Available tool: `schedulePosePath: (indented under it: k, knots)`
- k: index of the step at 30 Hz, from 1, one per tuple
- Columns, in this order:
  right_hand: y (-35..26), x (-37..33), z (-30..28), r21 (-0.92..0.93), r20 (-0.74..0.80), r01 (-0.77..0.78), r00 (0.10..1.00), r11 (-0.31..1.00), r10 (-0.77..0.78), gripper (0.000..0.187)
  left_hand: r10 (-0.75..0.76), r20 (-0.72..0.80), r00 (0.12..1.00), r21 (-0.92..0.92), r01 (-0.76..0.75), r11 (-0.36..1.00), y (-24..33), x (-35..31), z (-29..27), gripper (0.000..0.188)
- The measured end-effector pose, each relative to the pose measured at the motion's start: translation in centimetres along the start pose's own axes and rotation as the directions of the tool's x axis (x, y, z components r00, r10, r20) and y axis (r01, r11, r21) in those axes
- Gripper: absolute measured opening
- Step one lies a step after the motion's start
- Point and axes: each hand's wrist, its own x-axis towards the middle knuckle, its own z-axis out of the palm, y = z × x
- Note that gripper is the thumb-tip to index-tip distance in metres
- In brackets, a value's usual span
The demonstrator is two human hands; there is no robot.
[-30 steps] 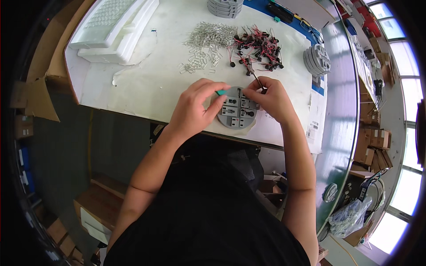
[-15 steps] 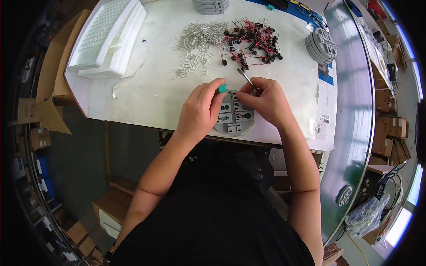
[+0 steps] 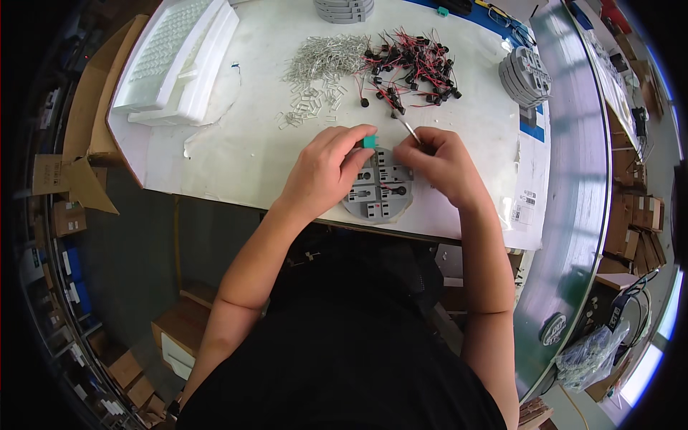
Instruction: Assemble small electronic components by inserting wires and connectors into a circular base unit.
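Near the table's front edge lies a round grey plastic fixture (image 3: pixel 378 209) with raised blocks and slots, and a small black part with red wire (image 3: pixel 398 190) sits in it. Above the fixture's far left side, my left hand (image 3: pixel 320 168) pinches a small green block (image 3: pixel 369 142) between thumb and fingers. My right hand (image 3: pixel 446 165) is closed around a slim metal tool (image 3: pixel 408 127) whose bare end points away toward the wired parts. That hand hovers at the fixture's right edge, and its fingers hide part of the tool.
Loose clear U-shaped pieces (image 3: pixel 322 61) and a tangle of black parts with red wires (image 3: pixel 416 61) lie at the back. Stacks of grey fixtures stand at the far edge (image 3: pixel 344 11) and the right (image 3: pixel 525 77). White foam trays (image 3: pixel 172 64) occupy the left.
My right hand has drawn slightly right, away from the fixture, and the metal tool looks blurred. My left hand with the green block has shifted a little to the right.
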Motion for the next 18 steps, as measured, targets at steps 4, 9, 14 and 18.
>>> schedulePosePath:
  k: [4,9,14,18]
  knots:
    - [-0.3,0.1,-0.4,0.165,-0.04,-0.157,0.985,0.974,0.165,0.025,0.004,0.114,0.993,0.021,-0.006,1.0,1.1,0.7,-1.2,0.029]
    - [0.1,0.2,-0.5,0.188,-0.06,-0.141,0.986,0.972,0.154,0.028,-0.021,0.304,0.952,0.144,-0.024,0.989,2.7,2.2,-1.9,0.023]
    - [0.3,0.5,-0.3,0.21,-0.069,-0.094,0.991,0.973,0.111,0.029,-0.149,0.459,0.876,0.289,0.012,0.957,3.6,4.0,-1.7,0.019]
    - [-0.3,0.1,-0.1,0.159,-0.085,-0.125,0.987,0.979,0.14,0.031,-0.154,0.543,0.825,0.445,-0.127,0.887,3.6,4.3,-0.9,0.025]
